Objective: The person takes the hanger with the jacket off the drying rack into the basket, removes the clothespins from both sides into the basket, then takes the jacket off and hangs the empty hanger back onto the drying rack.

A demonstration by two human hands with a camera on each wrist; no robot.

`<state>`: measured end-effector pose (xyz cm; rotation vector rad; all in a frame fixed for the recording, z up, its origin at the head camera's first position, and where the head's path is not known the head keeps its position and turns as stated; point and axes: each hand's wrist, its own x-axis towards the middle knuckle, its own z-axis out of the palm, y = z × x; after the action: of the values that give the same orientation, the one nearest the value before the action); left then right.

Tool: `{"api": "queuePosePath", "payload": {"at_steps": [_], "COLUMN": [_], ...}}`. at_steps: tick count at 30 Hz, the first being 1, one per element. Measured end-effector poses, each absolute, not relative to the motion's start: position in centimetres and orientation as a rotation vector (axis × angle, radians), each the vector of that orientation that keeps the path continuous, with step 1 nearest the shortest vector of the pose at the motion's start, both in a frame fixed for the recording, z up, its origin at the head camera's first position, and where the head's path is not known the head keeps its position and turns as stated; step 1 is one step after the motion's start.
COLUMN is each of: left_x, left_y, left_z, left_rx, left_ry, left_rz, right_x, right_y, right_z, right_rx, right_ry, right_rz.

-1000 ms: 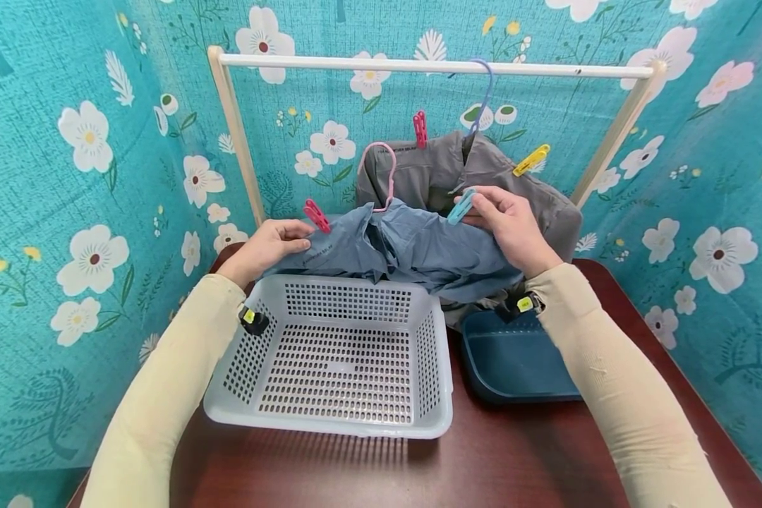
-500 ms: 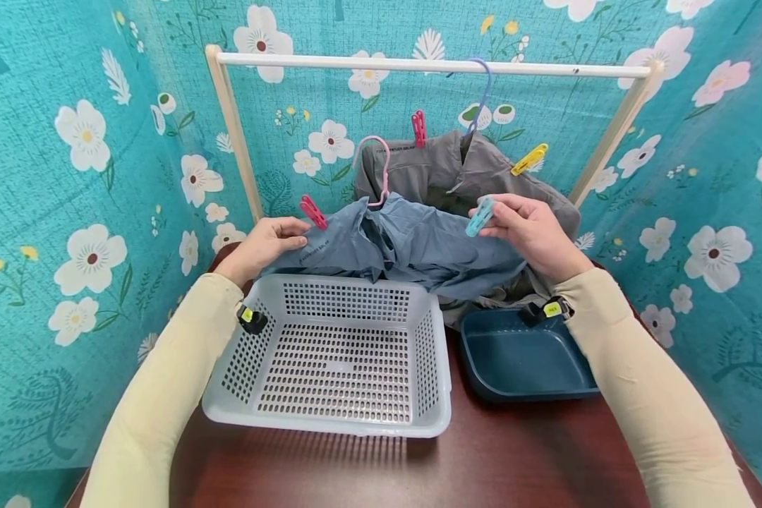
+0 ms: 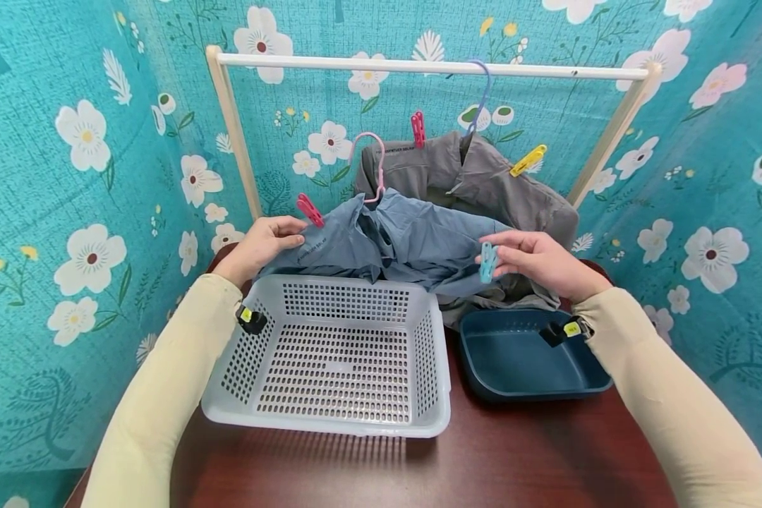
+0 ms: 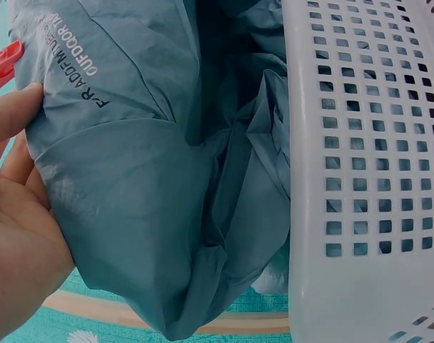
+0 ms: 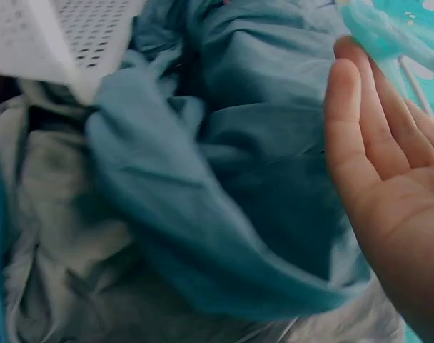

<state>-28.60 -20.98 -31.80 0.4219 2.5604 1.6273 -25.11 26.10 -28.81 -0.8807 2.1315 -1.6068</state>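
A blue-grey jacket [image 3: 432, 236] on a pink hanger [image 3: 381, 166] lies slumped behind the basket, a pink clothespin [image 3: 310, 210] clipped on its left shoulder. My left hand [image 3: 262, 248] grips that shoulder's end, thumb in front and fingers behind the fabric [image 4: 124, 193]. Between the thumb and fingers of my right hand [image 3: 546, 264] is a light blue clothespin [image 3: 488, 262], held in front of the jacket's right sleeve. In the right wrist view this clothespin [image 5: 381, 32] is blurred at the top right, and the sleeve [image 5: 203, 200] hangs beside the hand.
A white rack bar [image 3: 355, 63] carries a grey jacket [image 3: 514, 190] on a purple hanger [image 3: 485, 92], with pink [image 3: 418, 129] and yellow clothespins [image 3: 528, 161]. In front stand a pale perforated basket [image 3: 336, 425] and a dark blue bin [image 3: 533, 353] on a brown table [image 3: 330, 473].
My right hand has moved down and right, taking the light blue clothespin away from the jacket's shoulder. The pink hanger's hook has shifted left and slightly up. My left hand stays nearly still.
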Motion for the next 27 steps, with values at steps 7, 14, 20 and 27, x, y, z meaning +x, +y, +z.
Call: {"api": "queuePosePath", "payload": {"at_steps": [7,14,20,27], "left_x": [-28.8,-28.6,-28.5,-28.4], "left_y": [-21.3,-21.3,-21.4,-21.3], "left_z": [-32.0,-31.7,-31.5,-31.4], "left_rx": [0.415,0.409,0.401,0.401], "left_ry": [2.581,2.594,2.596,2.59], "left_rz": [1.653,1.634,1.632,1.633], "right_x": [-24.3,-24.1,-24.5,-24.9], "right_y": [27.0,27.7,27.9,28.0], "right_z": [-30.6,-32.6,-34.9,-37.1], "right_rx": [-0.778,-0.738,-0.662,-0.578], "right_ry": [2.155,2.087,2.015,1.973], "right_rz": [-1.412,-1.3,-1.23,-1.156]}}
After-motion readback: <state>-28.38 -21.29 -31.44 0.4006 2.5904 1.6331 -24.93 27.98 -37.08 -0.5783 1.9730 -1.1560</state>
